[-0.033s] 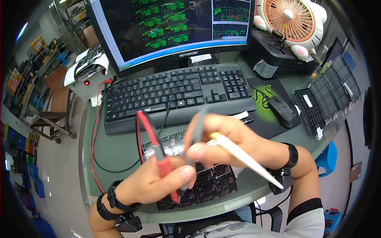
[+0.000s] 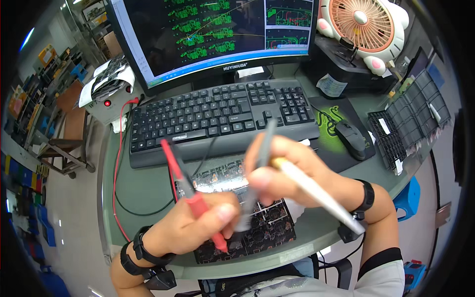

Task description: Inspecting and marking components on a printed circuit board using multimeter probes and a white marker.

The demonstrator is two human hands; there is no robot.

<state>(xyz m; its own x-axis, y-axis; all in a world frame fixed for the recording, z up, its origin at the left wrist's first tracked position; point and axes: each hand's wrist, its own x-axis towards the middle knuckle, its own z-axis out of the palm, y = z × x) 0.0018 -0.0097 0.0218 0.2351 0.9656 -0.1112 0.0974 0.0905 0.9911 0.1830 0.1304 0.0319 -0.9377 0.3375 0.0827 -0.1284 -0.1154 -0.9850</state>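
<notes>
My left hand (image 2: 198, 220) is closed round a red test probe (image 2: 200, 208), its tip slanting down over a dark printed circuit board panel (image 2: 269, 232). The probe's red lead rises from its rear end. My right hand (image 2: 284, 171) pinches a slim grey tool (image 2: 266, 143) between thumb and fingers; motion blurs it, and its kind is unclear. A white stick (image 2: 316, 200) with a yellowish end also sits in that hand, pointing down toward the wrist. The grey tool's lower end is smeared close beside my left fingertips. Both hands partly hide the panel, whose far part reflects bright light.
Behind the hands lies a black keyboard (image 2: 217, 116), below a monitor (image 2: 213, 37) showing a green circuit layout. A mouse (image 2: 350, 138) rests on a mat at right, near black racks (image 2: 386, 133). A fan (image 2: 361, 20) and a grey box (image 2: 111, 106) flank the monitor.
My right hand has shifted slightly right and away, with the grey tool and white stick. The red probe's rear end has tipped a little to the left. The panel has not visibly moved.
</notes>
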